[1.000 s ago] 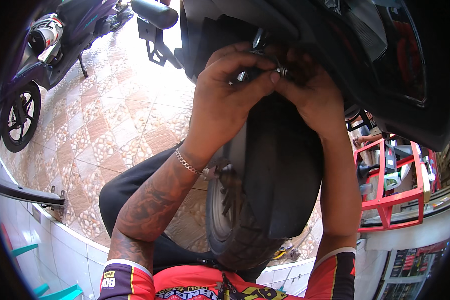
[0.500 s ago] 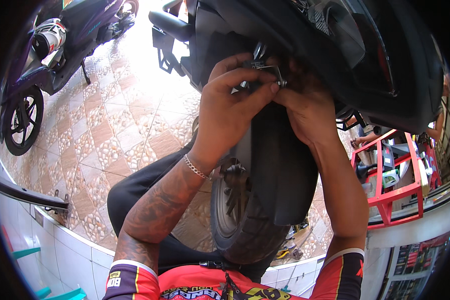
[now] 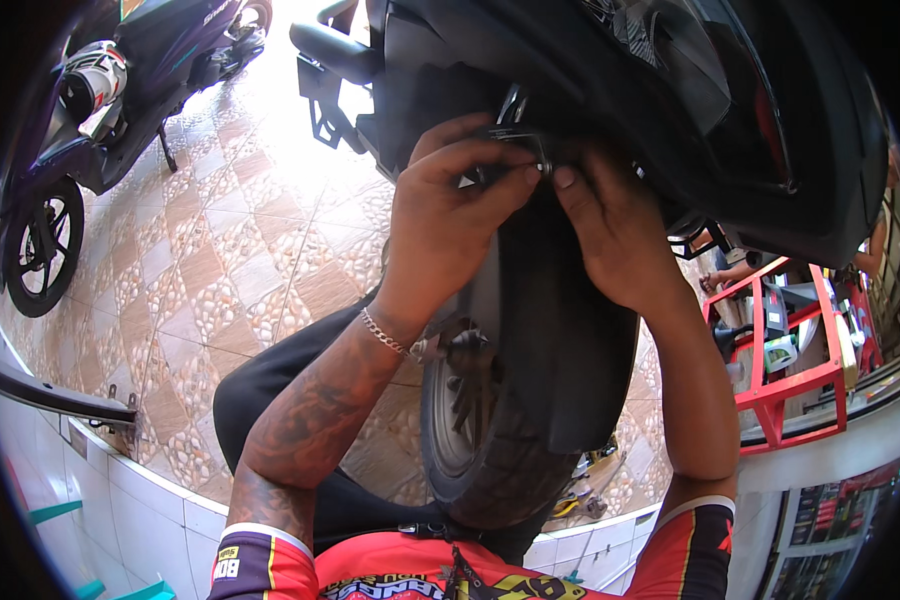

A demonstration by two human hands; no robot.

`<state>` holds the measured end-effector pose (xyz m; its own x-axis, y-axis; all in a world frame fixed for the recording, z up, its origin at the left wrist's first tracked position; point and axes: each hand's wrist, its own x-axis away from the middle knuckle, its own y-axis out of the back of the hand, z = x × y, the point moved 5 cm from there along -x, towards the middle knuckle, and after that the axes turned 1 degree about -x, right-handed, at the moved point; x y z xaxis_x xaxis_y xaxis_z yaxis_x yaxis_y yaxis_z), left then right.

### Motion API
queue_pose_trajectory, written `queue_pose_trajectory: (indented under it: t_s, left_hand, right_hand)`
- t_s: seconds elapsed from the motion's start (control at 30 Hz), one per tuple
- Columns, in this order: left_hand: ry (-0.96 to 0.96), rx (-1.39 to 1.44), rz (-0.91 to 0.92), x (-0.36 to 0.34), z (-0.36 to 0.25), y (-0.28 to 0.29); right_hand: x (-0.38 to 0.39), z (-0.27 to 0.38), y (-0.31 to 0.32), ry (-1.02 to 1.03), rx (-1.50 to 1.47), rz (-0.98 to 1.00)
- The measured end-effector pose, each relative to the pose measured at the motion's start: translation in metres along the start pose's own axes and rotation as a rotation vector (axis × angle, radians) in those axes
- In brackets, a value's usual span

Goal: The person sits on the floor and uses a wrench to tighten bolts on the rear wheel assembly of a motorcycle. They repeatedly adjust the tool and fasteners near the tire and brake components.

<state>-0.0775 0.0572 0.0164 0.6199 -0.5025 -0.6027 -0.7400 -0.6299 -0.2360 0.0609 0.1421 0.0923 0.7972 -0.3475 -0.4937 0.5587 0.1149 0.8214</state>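
Note:
My left hand (image 3: pixel 455 200) is closed in a pinch on a small dark part with a shiny metal bracket (image 3: pixel 510 133), held up under the tail of a black motorcycle (image 3: pixel 570 70). A small bright metal end, perhaps a bolt, shows at the left fingertips. Beside it, my right hand (image 3: pixel 615 220) reaches up with bent fingers, its thumb just right of that bright end. Whatever the right fingers hold is hidden in shadow. Below both hands are the black rear mudguard (image 3: pixel 560 340) and the rear tyre (image 3: pixel 505 470).
A purple-black scooter (image 3: pixel 120 120) with a white helmet (image 3: pixel 95 75) stands at the left on the tiled floor (image 3: pixel 190 330). At the right is a red metal rack (image 3: pixel 780 390) with bottles, near another person's arm (image 3: pixel 735 275). Yellow-handled pliers (image 3: pixel 570 502) lie by the tyre.
The dark part has tilted, now showing a thin edge rather than its flat face. My left hand shifted slightly left; my right thumb lifted off the bracket and moved a little right.

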Motion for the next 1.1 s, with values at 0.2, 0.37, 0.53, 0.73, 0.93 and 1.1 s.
queue_pose_trajectory:
  t_s: [0.2, 0.37, 0.53, 0.73, 0.93, 1.1]
  left_hand:
    - [-0.035, -0.083, -0.01, -0.003, -0.003, 0.003]
    - [-0.022, -0.057, 0.027, -0.003, -0.005, 0.003]
    - [0.011, 0.035, 0.03, -0.004, -0.007, 0.003]
    - [-0.086, -0.147, -0.003, -0.006, -0.007, 0.009]
    - [-0.18, -0.293, -0.037, -0.007, 0.002, 0.011]
    - [-0.19, 0.177, 0.007, -0.008, 0.006, -0.002]
  right_hand:
    - [-0.007, 0.001, -0.003, 0.182, 0.13, 0.054]
    - [-0.014, -0.004, -0.006, 0.299, -0.108, 0.087]
    - [-0.012, -0.012, -0.016, 0.034, -0.396, 0.101]
    - [-0.024, -0.011, -0.009, -0.013, -0.131, 0.228]
    - [-0.013, -0.018, -0.005, 0.283, 0.119, 0.024]
    - [-0.017, -0.045, -0.006, -0.141, -0.715, 0.089]
